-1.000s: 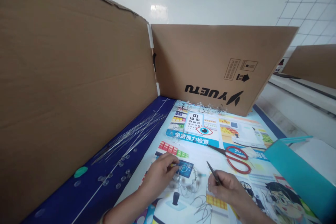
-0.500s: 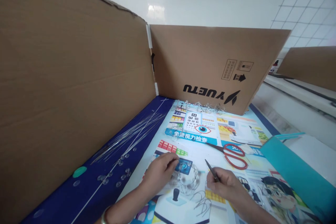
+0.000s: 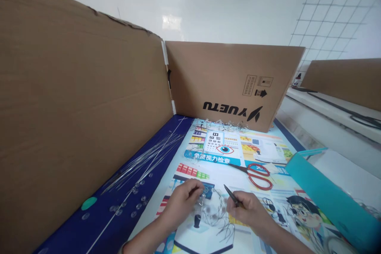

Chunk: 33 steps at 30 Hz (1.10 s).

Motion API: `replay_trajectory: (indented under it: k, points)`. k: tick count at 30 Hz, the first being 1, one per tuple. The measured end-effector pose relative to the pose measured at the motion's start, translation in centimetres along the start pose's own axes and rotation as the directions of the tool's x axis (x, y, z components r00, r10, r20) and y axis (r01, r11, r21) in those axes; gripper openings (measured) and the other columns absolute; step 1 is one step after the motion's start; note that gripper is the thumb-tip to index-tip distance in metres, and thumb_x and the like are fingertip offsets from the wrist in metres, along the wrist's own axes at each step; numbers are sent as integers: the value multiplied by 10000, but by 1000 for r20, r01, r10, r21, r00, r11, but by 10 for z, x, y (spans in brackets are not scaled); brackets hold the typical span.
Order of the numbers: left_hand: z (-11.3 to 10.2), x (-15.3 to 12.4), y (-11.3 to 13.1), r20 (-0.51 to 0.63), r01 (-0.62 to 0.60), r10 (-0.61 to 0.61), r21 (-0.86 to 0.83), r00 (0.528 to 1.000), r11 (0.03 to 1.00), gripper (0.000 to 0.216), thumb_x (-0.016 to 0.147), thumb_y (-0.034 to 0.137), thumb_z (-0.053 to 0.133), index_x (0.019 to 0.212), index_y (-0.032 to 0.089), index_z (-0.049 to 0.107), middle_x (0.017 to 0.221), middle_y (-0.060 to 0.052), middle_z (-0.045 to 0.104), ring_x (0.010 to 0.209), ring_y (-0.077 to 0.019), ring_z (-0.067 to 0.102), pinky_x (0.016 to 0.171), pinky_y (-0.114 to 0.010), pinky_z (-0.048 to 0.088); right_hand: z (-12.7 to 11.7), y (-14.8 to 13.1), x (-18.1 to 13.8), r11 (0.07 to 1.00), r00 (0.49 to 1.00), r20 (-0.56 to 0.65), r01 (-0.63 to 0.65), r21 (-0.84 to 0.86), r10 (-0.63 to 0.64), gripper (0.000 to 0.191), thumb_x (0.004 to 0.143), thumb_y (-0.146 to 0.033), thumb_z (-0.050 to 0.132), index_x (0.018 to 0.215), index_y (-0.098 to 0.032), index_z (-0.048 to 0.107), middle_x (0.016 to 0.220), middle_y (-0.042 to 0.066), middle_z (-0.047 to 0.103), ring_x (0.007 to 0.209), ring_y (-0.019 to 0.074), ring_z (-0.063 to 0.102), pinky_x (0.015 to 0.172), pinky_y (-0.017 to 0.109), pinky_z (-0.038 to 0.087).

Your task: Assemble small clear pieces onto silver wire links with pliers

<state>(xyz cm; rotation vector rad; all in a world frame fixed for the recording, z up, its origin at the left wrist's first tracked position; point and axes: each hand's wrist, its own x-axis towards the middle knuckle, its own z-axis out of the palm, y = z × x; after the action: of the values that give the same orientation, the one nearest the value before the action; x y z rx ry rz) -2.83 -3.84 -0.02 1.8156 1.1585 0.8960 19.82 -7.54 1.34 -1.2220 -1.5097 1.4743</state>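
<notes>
My left hand [image 3: 181, 200] rests on the printed poster mat [image 3: 238, 154], its fingertips pinching a small clear bead on a tangle of thin wire with clear beads [image 3: 212, 208]. My right hand [image 3: 248, 212] is closed around slim dark tweezers [image 3: 231, 195] whose tip points up and left toward the wire tangle. A few bent wire hooks [image 3: 226, 231] lie just in front of my right hand.
Red-handled scissors [image 3: 257, 174] lie on the mat beyond my right hand. Straight thin wires [image 3: 145, 158] and scattered clear beads [image 3: 131, 202] sit on the blue strip at left, with a green disc [image 3: 88, 203]. Cardboard walls [image 3: 229, 79] enclose left and back. A teal box [image 3: 330, 202] stands at right.
The view has tilted up and shifted a little. Both hands moved slightly closer together over the wire tangle; the tweezers' tip is nearer my left fingers.
</notes>
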Motion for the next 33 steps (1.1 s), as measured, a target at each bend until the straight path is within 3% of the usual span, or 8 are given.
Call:
replay_trajectory:
  k: [3, 8, 17, 25, 33]
  points:
    - [1, -2, 8, -15, 11, -12, -75, 1000, 997, 134, 832, 196, 454, 753, 173, 559, 716, 1, 536, 681, -138, 484, 627, -220, 354, -2, 0, 0, 1000, 1000, 22, 14, 9, -14, 29, 678, -168, 563, 697, -146, 565, 662, -6, 513, 594, 99, 408, 555, 229, 317]
    - [2, -5, 17, 11, 128, -129, -251, 992, 959, 122, 833, 250, 490, 770, 168, 556, 708, 2, 510, 670, -131, 452, 622, -226, 350, -3, -1, -1, 1000, 1000, 8, -20, -21, 20, 54, 678, -155, 563, 729, -150, 579, 670, -11, 508, 591, 95, 403, 558, 228, 323]
    - [10, -11, 19, 135, 291, -264, -602, 955, 743, 237, 772, 362, 605, 913, 181, 545, 744, -1, 533, 710, -141, 520, 655, -246, 387, -2, -3, -2, 1000, 1000, 18, 1, 21, -2, 49, 674, -187, 571, 677, -151, 538, 636, -18, 475, 587, 100, 396, 556, 234, 317]
    - [8, -9, 21, 139, 283, -255, -643, 957, 712, 299, 731, 392, 646, 909, 178, 537, 744, -3, 547, 678, -140, 535, 638, -260, 408, -2, 0, -1, 999, 1000, 9, -20, 28, 19, 80, 707, -220, 578, 690, -159, 530, 632, -24, 454, 577, 93, 367, 543, 228, 298]
    - [6, -8, 16, 196, 271, -188, -662, 962, 699, 205, 793, 329, 607, 880, 158, 538, 775, -10, 547, 685, -118, 531, 615, -223, 394, 0, -6, -3, 1000, 1000, -3, -24, 19, 24, 93, 715, -245, 578, 696, -161, 541, 623, -18, 478, 570, 96, 380, 546, 229, 314]
